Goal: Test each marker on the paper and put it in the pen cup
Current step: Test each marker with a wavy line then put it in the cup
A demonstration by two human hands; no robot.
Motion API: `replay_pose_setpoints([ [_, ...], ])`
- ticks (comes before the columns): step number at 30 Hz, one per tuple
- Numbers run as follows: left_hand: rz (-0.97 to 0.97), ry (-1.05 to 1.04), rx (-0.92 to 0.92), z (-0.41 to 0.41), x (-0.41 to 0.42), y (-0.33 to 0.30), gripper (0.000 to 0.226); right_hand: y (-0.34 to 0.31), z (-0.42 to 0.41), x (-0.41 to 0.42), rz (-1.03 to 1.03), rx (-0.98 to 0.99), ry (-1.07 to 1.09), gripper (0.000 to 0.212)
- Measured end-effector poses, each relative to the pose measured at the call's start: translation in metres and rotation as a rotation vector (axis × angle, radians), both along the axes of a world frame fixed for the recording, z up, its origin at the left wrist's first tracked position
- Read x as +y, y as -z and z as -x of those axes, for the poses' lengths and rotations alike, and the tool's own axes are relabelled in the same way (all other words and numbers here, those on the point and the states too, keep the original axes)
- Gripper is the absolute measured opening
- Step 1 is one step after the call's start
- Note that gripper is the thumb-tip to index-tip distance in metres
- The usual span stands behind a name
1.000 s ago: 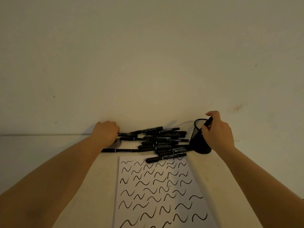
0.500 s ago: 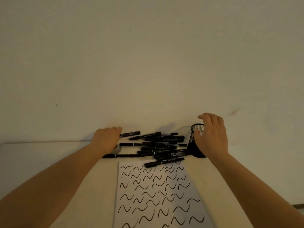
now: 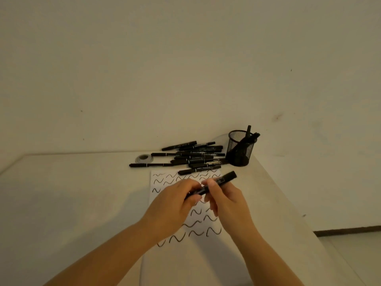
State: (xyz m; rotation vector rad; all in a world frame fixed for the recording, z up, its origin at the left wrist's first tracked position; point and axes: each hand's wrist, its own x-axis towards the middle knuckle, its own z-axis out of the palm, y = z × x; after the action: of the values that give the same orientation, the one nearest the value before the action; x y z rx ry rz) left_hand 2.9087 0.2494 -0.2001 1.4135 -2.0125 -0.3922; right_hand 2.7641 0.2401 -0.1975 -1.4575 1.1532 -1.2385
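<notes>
Both hands hold one black marker (image 3: pixel 223 180) above the white paper (image 3: pixel 203 240), which is covered in wavy black test strokes. My left hand (image 3: pixel 175 205) grips the marker's near end; my right hand (image 3: pixel 224 201) pinches its middle, and the far end sticks out toward the upper right. A pile of several black markers (image 3: pixel 195 156) lies at the far edge of the table. The black mesh pen cup (image 3: pixel 240 150) stands to the right of the pile with a few markers leaning in it.
A grey roll of tape (image 3: pixel 144 158) lies left of the pile. One long marker (image 3: pixel 150 165) lies apart on the pile's near left side. The table (image 3: pixel 72 193) ends at the wall behind and drops off on the right, where floor shows.
My left hand took a marker from the pile and drew back over the paper. My right hand left the cup and joined it on the marker. The view has tilted down.
</notes>
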Motion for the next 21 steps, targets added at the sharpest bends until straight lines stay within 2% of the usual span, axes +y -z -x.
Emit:
replay_pose_setpoints([
  [2,0.06,-0.027,-0.02,0.0,0.013,0.008,0.022,0.008,0.004,0.015,-0.057,-0.114,0.12,0.02],
  [4,0.103,-0.033,-0.06,0.0,0.024,0.013,0.023,0.011,0.008,0.026,-0.148,-0.238,0.132,0.022],
  [6,0.145,-0.022,-0.149,0.001,0.037,0.014,0.024,0.012,0.011,0.034,-0.256,-0.298,0.047,0.025],
  [9,0.284,-0.007,-0.368,0.004,0.054,0.011,0.03,0.007,0.014,0.04,-0.386,-0.255,-0.094,0.029],
  [14,0.015,0.054,-0.201,0.003,0.068,0.012,0.027,0.005,0.017,0.041,-0.318,-0.219,-0.128,0.04],
  [21,-0.242,0.239,-0.022,0.001,0.078,0.006,0.032,0.019,0.023,0.051,-0.059,-0.203,-0.308,0.021],
])
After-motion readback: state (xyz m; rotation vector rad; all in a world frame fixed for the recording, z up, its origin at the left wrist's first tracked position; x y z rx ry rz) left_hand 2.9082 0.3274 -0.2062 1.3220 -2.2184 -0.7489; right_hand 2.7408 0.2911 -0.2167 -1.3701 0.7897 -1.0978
